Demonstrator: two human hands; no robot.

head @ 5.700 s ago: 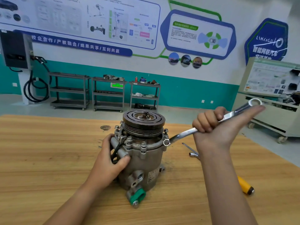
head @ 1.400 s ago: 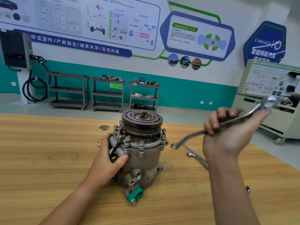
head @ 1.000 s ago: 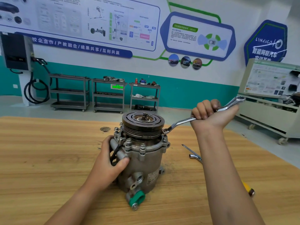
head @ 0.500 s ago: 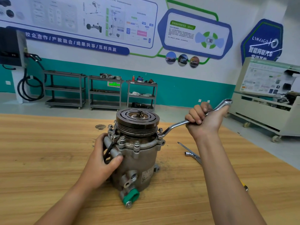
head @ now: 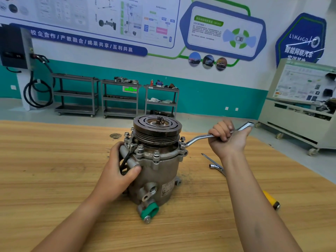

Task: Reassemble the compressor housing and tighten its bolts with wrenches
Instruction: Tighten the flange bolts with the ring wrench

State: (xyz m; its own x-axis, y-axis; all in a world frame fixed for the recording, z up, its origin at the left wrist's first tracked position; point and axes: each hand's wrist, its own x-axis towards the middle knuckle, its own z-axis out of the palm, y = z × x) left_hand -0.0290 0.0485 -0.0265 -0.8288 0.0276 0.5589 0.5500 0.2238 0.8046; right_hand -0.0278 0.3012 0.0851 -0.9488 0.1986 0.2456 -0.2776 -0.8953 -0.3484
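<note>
The compressor (head: pixel 156 170) stands upright on the counter (head: pixel 45 170). The left hand (head: pixel 118 175) grips its left side with the thumb on the front, and the fingers curl out of sight behind the housing. To the compressor's right, the right hand (head: pixel 227 140) is fisted round the wrench (head: pixel 198 139), hiding the mid-shaft. The wrench's ring end sits on a bolt (head: pixel 182 144) at the right of the flange, but how fully it seats is hard to tell. Right of the compressor, a metal tool (head: pixel 215 165) and a yellow-handled tool (head: pixel 271 199) are partly hidden behind the forearm. Just over a second ago the wrench hung clear of the compressor; now it meets the bolt.
</note>
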